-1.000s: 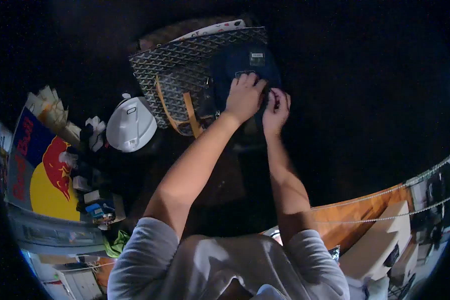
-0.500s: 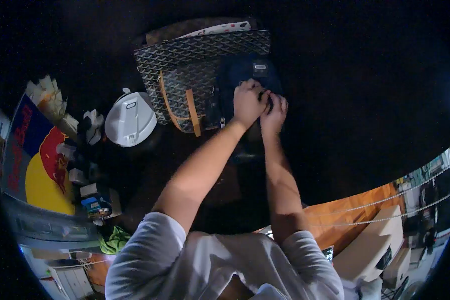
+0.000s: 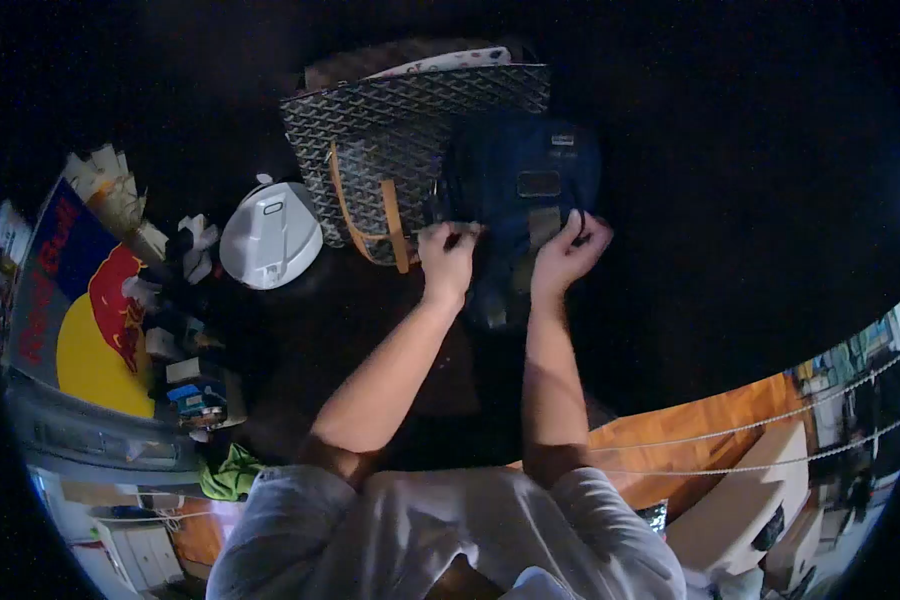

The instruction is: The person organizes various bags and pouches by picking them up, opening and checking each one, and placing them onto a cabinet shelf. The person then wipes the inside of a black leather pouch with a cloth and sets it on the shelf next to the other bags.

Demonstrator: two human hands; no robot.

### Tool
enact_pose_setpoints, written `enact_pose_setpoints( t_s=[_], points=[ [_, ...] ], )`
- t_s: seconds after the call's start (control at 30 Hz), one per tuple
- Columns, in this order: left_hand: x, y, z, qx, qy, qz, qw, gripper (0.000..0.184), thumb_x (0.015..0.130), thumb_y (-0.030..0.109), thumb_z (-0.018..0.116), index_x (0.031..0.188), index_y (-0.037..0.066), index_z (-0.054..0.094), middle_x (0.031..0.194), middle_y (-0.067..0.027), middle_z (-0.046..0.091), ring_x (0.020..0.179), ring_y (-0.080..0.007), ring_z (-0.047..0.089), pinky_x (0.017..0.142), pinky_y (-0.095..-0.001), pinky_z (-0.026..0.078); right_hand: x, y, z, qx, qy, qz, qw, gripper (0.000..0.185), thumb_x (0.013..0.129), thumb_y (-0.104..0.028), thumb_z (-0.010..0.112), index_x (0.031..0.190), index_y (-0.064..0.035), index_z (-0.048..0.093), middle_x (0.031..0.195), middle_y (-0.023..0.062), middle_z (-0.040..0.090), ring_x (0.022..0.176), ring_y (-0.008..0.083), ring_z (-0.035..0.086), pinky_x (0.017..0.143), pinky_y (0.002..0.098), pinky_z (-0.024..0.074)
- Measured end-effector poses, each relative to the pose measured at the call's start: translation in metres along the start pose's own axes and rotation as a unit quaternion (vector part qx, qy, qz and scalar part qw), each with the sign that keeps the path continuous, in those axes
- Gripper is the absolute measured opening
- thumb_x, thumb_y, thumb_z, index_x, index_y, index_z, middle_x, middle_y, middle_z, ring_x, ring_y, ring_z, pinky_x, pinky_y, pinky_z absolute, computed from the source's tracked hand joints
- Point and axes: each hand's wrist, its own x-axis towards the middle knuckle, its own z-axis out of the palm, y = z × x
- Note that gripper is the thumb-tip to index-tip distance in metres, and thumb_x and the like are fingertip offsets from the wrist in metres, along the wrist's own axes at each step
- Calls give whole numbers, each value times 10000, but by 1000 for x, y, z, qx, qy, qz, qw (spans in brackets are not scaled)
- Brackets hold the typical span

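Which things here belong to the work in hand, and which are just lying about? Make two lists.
In use:
- dark blue bag
- left hand and right hand, both at the bag

Apparently just lying about:
- patterned bag with tan handles
- white plastic item
- Red Bull board
- green cloth

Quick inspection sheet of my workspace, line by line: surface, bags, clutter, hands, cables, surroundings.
Surface: dark surface, too dim to judge.
Bags: dark blue bag beside patterned tote with tan handles.
Clutter: white plastic object left of the tote; small items beyond.
Hands: left hand at the blue bag's left, right hand at its right; grip unclear.
Cables: nothing seen near the bags; pale cords cross lower right.
Surroundings: Red Bull panel left; wooden floor lower right.
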Motion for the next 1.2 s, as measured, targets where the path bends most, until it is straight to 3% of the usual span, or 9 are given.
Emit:
enact_pose_setpoints(
  t_s=[0.13,0.27,0.37,0.53,0.73,0.77,0.97,1.1,1.2],
  points=[
    [16,-2,-49,-298,-105,-307,898,387,768,154,628,1125,50,522,1062,-82,539,979,-188,507,871,-316,392,-2,-11,-5,-109,-47,1,993,191,796,-27,600,968,-14,519,919,154,535,911,309,499,794,405,402],
    [-11,-33,-49,-33,-216,-70,973,542,730,106,641,1225,11,442,1114,-113,557,1055,-208,517,925,-312,379,15,-64,-8,-140,-302,-131,934,319,705,-28,630,1016,-91,595,1024,134,529,1002,310,483,859,415,372],
    [-16,-29,-51,-153,-260,-74,950,524,740,14,597,1238,0,436,1122,-119,553,1066,-208,510,930,-305,377,1,-86,2,-125,-611,-256,739,311,681,-83,645,977,-176,669,1071,105,516,1038,296,469,879,397,364],
    [-4,-57,-59,-230,-285,-104,925,537,782,-66,489,1304,-4,380,1228,-108,499,1136,-228,471,946,-298,370,-8,-47,12,-95,-629,-388,667,188,706,-120,636,892,-102,653,965,71,548,929,257,519,774,372,457],
    [-20,-20,-55,-46,-279,-64,957,842,716,184,677,1385,5,199,1320,-186,412,1227,-279,398,1014,-329,309,-22,-47,18,-27,-515,-360,777,137,770,-118,581,877,-40,618,896,104,573,902,303,541,781,390,463],
    [-20,-31,-42,15,-218,-20,976,817,717,291,698,1339,33,235,1150,-271,534,1088,-408,515,901,-418,417,-22,-51,22,-45,-515,-334,788,133,774,-125,584,871,-41,617,883,106,576,887,301,545,759,394,459],
    [-56,-29,-53,11,-276,39,960,553,856,152,571,1295,-6,275,1079,-297,553,1051,-439,513,834,-443,430,46,-59,95,-86,-281,-33,955,124,783,-131,594,726,-27,560,765,169,561,769,353,544,686,416,429],
    [-23,18,-61,17,-177,156,972,509,794,173,641,1187,-4,371,1096,-264,535,1021,-432,526,845,-424,429,83,-47,101,-72,-228,-140,961,142,802,-131,633,832,4,600,716,118,558,681,229,572,615,307,439],
    [8,62,-61,36,-28,113,993,999,644,396,785,1296,-46,170,1175,-298,489,1075,-401,514,896,-406,406,76,-124,64,-34,-352,-81,932,139,772,-146,648,795,-12,621,743,146,577,672,296,580,602,356,454]
  ],
)
